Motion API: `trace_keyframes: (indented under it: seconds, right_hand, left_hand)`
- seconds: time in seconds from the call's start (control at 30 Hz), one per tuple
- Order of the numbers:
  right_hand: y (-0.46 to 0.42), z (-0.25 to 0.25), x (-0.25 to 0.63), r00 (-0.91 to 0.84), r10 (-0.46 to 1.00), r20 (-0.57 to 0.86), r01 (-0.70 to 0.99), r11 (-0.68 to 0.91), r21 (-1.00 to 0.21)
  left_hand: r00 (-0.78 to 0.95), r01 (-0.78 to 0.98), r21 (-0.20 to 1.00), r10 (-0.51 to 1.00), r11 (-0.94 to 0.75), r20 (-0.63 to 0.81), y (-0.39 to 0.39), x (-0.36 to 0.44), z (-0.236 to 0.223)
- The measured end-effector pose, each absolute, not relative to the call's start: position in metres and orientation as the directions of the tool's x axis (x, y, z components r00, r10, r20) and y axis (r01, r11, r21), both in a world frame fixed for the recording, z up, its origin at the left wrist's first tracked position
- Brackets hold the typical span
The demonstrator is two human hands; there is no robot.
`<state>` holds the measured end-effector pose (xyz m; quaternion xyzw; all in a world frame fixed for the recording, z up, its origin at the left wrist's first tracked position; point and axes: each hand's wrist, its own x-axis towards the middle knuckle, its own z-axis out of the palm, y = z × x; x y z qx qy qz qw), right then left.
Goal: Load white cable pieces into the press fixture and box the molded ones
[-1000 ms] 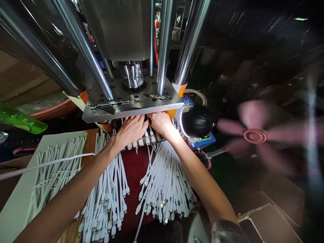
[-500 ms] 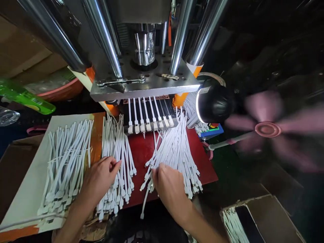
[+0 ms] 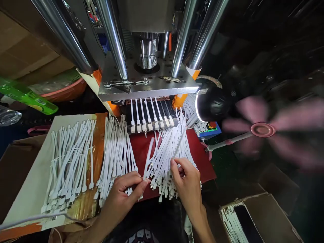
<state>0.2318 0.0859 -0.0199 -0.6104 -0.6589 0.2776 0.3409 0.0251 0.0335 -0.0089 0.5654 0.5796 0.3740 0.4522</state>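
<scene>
On the red worktop (image 3: 139, 145), below the press plate (image 3: 149, 90): two flat white cables, one to each hand.

Left hand (image 3: 124, 194): thumb and forefinger pinched together on the left cable (image 3: 149, 155), which is pointed up and away over bare red surface. The near ends of the middle bundle (image 3: 115, 145) are partly hidden by this hand.

Right hand (image 3: 188, 179): thumb and forefinger closed on the right cable (image 3: 180, 141), blurred and held over the right pile (image 3: 172, 152). Whether its far end is free of the pile cannot be told.

Fixture (image 3: 165, 109): set beneath the front of the plate; row cables (image 3: 147, 109) laid side by side, plugs lined along the near edge.

Left bundle (image 3: 71, 158): spread on the board (image 3: 32, 192), apart from both hands.

Handling notes, by judgement: one cable is best drawn per pinch, so that neighbours are not dragged along. The flat sides should be kept untwisted, and the grip kept light. Crossed strands in the right pile are likely to snag; the right cable is better lifted than pulled sideways. The two cables should be kept apart, with plugs turned alike.
</scene>
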Motion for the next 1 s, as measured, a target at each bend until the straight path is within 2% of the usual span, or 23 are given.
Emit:
trace_keyframes:
  seconds: [0.17,0.23,0.3,0.37,0.47,0.63,0.77,0.87,1.0]
  right_hand:
    - [0.087,-0.021,0.244,0.075,0.994,0.080,0.506,0.031,-0.862]
    - [0.084,-0.020,0.247,0.056,0.998,0.017,0.421,-0.008,-0.907]
    - [0.078,-0.019,0.248,-0.088,0.987,-0.132,0.262,-0.105,-0.959]
    - [0.069,-0.018,0.246,-0.313,0.907,-0.284,0.097,-0.266,-0.959]
    - [0.058,-0.018,0.239,-0.504,0.799,-0.328,-0.043,-0.403,-0.914]
    - [0.052,-0.022,0.228,-0.428,0.872,-0.235,-0.068,-0.291,-0.954]
    - [0.052,-0.026,0.223,-0.291,0.947,-0.135,0.032,-0.131,-0.991]
    - [0.049,-0.028,0.222,-0.259,0.965,-0.028,0.123,0.004,-0.992]
    - [0.043,-0.031,0.222,-0.310,0.950,0.033,0.182,0.093,-0.979]
  left_hand:
    - [0.155,0.340,0.940,0.988,-0.040,-0.015,0.032,0.043,-0.014]
    - [0.178,0.348,0.935,0.984,-0.062,-0.001,0.030,0.046,-0.017]
    - [0.186,0.339,0.936,0.982,-0.097,0.034,0.027,0.048,-0.021]
    - [0.192,0.323,0.935,0.977,-0.150,0.090,0.023,0.050,-0.024]
    - [0.224,0.345,0.921,0.969,-0.182,0.108,0.017,0.051,-0.029]
    - [0.308,0.368,0.919,0.951,-0.139,0.020,0.002,0.049,-0.044]
    - [0.343,0.483,0.872,0.933,-0.078,-0.107,-0.006,0.049,-0.052]
    - [0.392,0.502,0.865,0.898,-0.025,-0.202,0.004,0.044,-0.038]
    - [0.215,0.408,0.912,0.965,0.051,-0.150,0.041,0.032,-0.001]
